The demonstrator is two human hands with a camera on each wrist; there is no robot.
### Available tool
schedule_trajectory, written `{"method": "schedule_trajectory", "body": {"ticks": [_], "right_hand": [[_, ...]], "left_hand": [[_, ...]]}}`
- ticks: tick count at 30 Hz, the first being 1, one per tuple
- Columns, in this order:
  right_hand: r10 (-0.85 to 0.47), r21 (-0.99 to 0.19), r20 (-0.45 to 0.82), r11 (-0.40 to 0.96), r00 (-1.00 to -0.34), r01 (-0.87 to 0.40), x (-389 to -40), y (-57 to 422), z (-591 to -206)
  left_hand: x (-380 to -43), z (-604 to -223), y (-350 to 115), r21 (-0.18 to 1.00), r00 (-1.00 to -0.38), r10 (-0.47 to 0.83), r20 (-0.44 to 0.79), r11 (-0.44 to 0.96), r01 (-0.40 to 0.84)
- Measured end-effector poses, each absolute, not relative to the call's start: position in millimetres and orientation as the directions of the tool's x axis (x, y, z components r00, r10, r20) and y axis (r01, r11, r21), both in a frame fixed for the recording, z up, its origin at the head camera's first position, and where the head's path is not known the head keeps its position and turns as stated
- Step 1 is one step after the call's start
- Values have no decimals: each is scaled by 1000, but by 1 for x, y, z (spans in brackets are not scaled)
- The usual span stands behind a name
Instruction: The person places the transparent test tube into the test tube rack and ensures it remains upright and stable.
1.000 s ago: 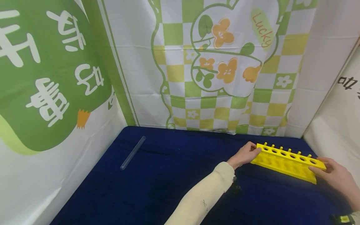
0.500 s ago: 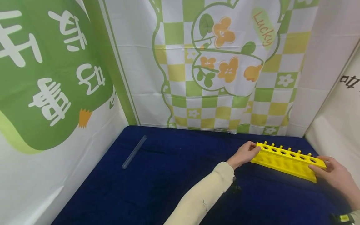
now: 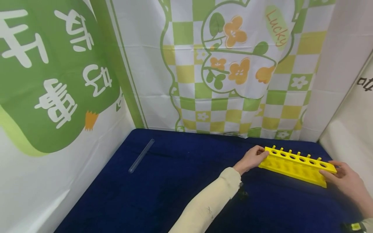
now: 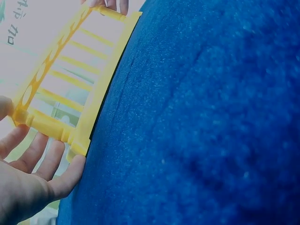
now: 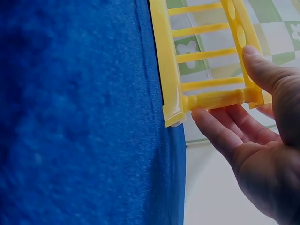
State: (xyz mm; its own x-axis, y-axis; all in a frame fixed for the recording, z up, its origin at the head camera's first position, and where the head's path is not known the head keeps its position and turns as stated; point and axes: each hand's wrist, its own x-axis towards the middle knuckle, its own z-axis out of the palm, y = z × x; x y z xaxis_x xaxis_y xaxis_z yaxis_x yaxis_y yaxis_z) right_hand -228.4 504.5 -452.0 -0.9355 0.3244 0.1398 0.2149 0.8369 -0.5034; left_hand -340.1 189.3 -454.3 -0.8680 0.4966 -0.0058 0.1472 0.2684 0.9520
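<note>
Both hands are on the rack (image 3: 291, 166), one per end, over toward the tabletop's (image 3: 175, 187) far right corner. The left hand (image 3: 251, 159) is partly curled, thumb on top and fingers at the end, and the right hand (image 3: 346, 179) has much the same half-open pinch opposite. Rack's upright, base on or barely off the surface, can't quite tell. I'd call this step positioning it. Next move, imo, wants level ends and a gentle, even release. The tube (image 3: 141, 156) lies near the left edge, nobody touching it.

head view looks forward and down; low, close wrist views share the yellow rack (image 3: 293, 167).
</note>
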Motion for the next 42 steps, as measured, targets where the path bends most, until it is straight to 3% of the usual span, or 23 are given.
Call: {"method": "schedule_trajectory", "body": {"ticks": [11, 33, 42], "right_hand": [[306, -497, 169, 847, -937, 188, -229, 502, -453], [249, -573, 175, 812, -953, 107, -232, 502, -457], [288, -545, 159, 823, -944, 160, -238, 500, -456]], "left_hand": [[-341, -455, 189, 964, -887, 459, -48, 252, 79], [-343, -454, 184, 960, -892, 448, -49, 269, 82], [-344, -453, 179, 965, -896, 440, -61, 255, 60]]}}
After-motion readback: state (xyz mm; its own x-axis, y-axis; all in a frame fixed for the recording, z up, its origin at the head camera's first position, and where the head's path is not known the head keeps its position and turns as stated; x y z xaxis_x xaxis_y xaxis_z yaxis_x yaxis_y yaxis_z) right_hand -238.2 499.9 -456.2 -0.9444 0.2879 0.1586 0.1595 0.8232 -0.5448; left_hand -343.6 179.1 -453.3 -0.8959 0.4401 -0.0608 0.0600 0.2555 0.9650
